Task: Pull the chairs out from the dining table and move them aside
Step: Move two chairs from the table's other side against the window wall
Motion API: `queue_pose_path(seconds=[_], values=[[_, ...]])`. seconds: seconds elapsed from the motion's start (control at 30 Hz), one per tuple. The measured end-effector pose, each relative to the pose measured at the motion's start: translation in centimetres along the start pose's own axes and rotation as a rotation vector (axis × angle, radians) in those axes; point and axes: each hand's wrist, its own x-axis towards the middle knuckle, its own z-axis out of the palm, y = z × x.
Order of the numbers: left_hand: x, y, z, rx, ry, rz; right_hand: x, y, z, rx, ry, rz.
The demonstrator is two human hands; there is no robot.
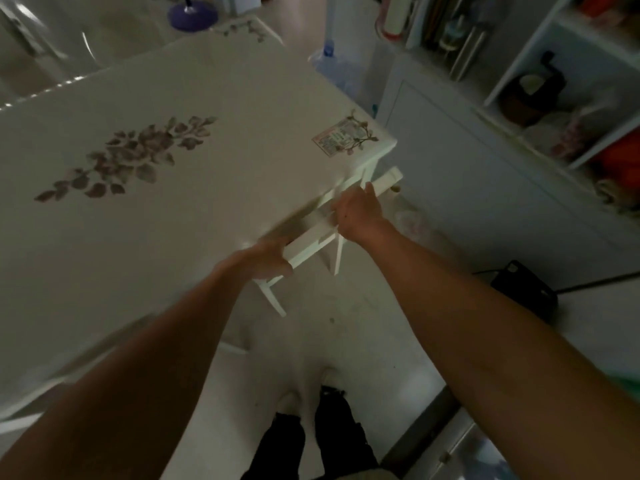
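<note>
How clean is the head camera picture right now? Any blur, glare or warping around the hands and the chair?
Head view: dim overall; the left hand and the chair's top rail are smeared by motion, the right hand a little sharper; a bright glint runs along the table's far left edge; wide-angle warping bends the shelf unit at the right.

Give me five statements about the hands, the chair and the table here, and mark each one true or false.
1. Both hands are on the white chair's top rail. True: the left hand and right hand each have a grip on it.
2. The chair stands clear of the dining table. False: it is tucked against the table edge.
3. The tabletop has a floral print. True.
4. A plate sits on the table. False: only a small card lies near its corner.
5. The left hand holds a cup. False: it holds the rail.
</note>
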Motion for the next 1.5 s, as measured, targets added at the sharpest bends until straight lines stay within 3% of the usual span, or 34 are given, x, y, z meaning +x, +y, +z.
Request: queue_pose_path(seconds=[0.2, 0.37, 0.7, 0.97, 1.2, 1.37, 1.5], values=[[-2.9, 1.0, 4.0, -0.036, -0.099, 0.186, -5.2, 0.2, 1.9, -0.091, -0.080, 0.095], [-4.7, 1.3, 8.5, -0.074, -0.061, 0.211, -9.3, -0.3, 3.5, -0.118, -0.157, 0.135], [-7.6, 4.5, 17.1, 0.290, -0.057, 0.348, -18.0, 2.8, 9.9, -0.109, -0.204, 0.143], [-10.2, 7.4, 23.6, 0.349, -0.186, 0.432, -24.7, 5.7, 15.5, -0.105, -0.245, 0.157], [-11.8, 9.5, 26.2, 0.215, -0.400, 0.448, -31.1, 7.7, 19.4, -0.127, -0.228, 0.194], [-13.5, 10.1, 29.3, 0.289, -0.586, 0.499, -37.1, 6.9, 22.8, -0.114, -0.235, 0.240], [-15.1, 10.5, 31.6, 0.350, -0.632, 0.564, -40.9, 7.2, 24.4, -0.097, -0.224, 0.263]])
